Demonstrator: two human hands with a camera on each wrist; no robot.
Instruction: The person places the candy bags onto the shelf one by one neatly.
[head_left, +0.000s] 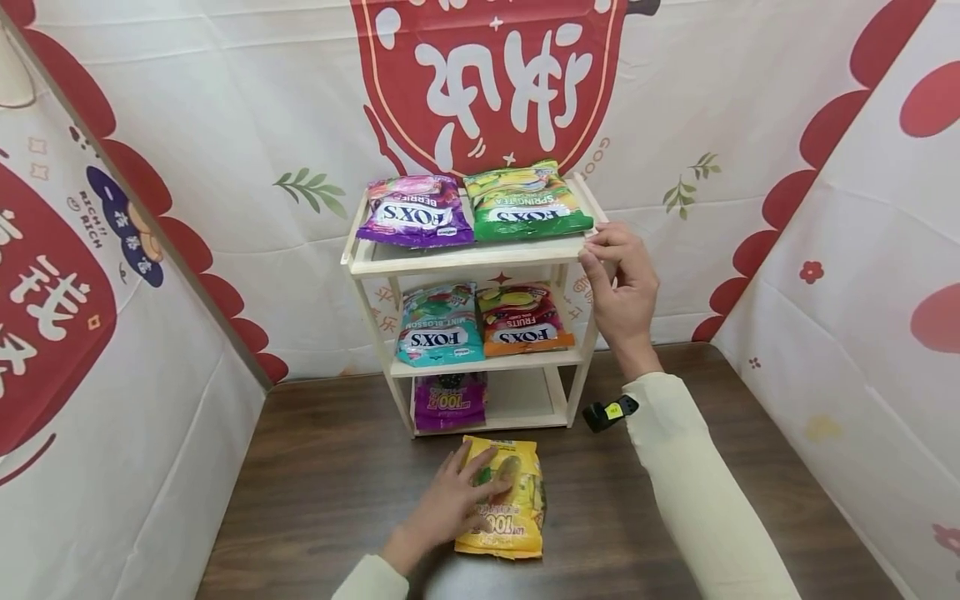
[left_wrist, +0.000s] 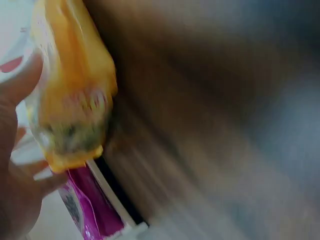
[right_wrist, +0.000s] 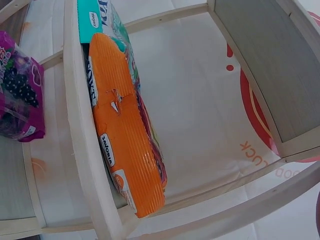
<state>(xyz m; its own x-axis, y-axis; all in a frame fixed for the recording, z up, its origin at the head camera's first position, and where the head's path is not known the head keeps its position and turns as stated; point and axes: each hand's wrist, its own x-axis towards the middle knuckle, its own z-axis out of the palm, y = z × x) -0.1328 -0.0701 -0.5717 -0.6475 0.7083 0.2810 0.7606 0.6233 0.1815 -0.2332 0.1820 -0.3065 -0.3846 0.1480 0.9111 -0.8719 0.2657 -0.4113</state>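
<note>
A yellow candy bag lies on the table in front of a small wooden shelf rack. My left hand rests over its left side with fingers spread. The left wrist view is blurred: the thumb lies against the yellow bag, with the other fingers near its end. At the rack's top right front corner, my right hand grips the wood between thumb and curled fingers. The right wrist view shows the rack's frame from the side, without the hand.
The top tier bears a purple bag and a green bag. On the middle tier are a teal bag and a red-orange bag. A magenta bag stands at the bottom left. Printed cloth surrounds the table.
</note>
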